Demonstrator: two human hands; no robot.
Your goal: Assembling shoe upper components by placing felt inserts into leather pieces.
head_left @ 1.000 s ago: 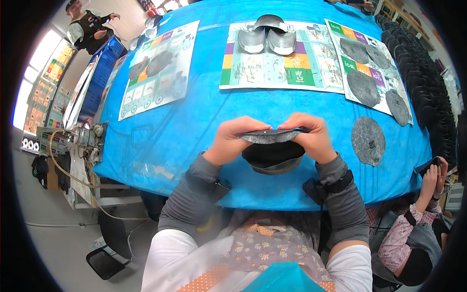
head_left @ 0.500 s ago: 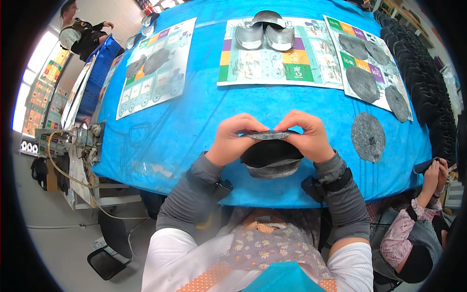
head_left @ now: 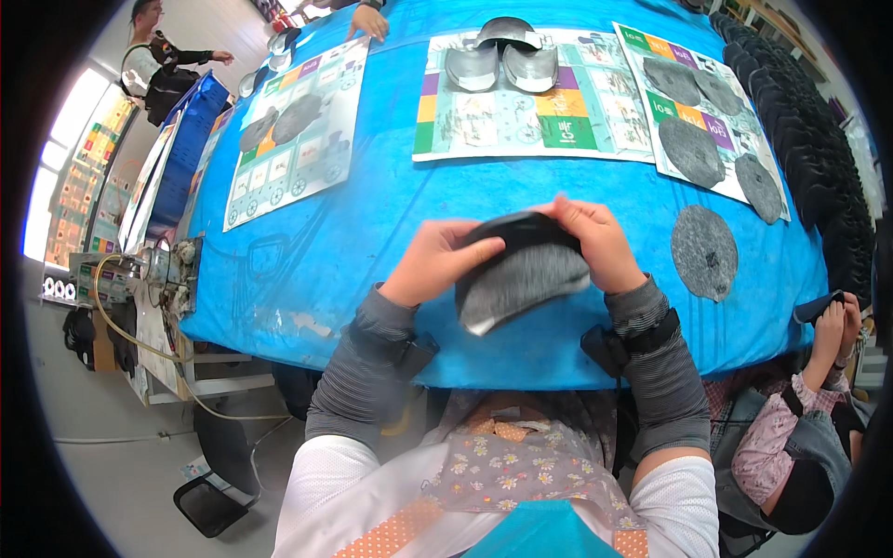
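Note:
Between my hands, above the blue-covered table [head_left: 400, 200], is a soft cap [head_left: 526, 279] with a mottled grey outside, a black inside and a pale lower edge. My left hand [head_left: 433, 260] grips its left side, the thumb lying across the black part. On the upper right edge, my right hand [head_left: 600, 244] pinches the cap with thumb and fingers. The cap is tilted, its grey face toward me. Beyond it, several grey cap-like pieces [head_left: 474, 70] rest on a printed sheet [head_left: 446, 139].
Flat grey ovals lie at right, one on the table [head_left: 704, 253], others on a printed sheet [head_left: 642, 74]. Stacked black pieces [head_left: 791, 139] line the right edge. A co-worker's hands [head_left: 833, 330] hold a dark piece there. Another person's hand [head_left: 369, 20] reaches in at the far edge.
The cap has been turned from an edge-on view to show its grey face, and tilted. My hands have shifted their holds on it. Another person's hand has come in at the far edge.

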